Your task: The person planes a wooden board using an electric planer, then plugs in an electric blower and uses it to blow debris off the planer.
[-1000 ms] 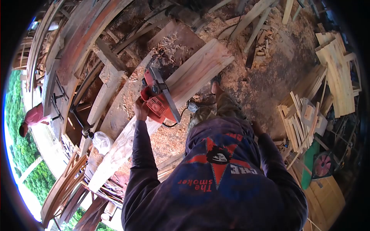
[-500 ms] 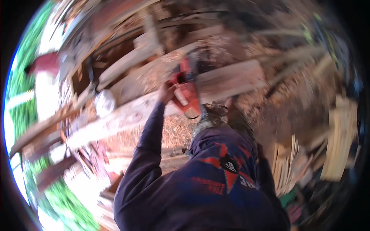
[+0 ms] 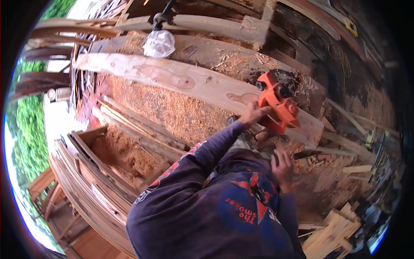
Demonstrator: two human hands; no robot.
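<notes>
My left hand (image 3: 253, 114) is closed round the handle of an orange power planer (image 3: 278, 103). The planer is over the right part of a long pale plank (image 3: 189, 82), which has knots and reddish patches; whether it touches the wood I cannot tell. My right hand (image 3: 282, 166) is held in front of my body below the planer, its fingers apart and nothing in them. One foot (image 3: 261, 136) shows just under the planer.
A clear plastic bag (image 3: 159, 43) hangs on a dark tool beyond the plank. Shavings (image 3: 164, 108) cover the ground. Curved boards (image 3: 92, 172) lie at the lower left, with pale offcuts (image 3: 332, 231) at the lower right.
The view has swung round, so the plank now slopes down to the right. The planer has moved toward the plank's right end with my left hand. My right hand has risen into clear view.
</notes>
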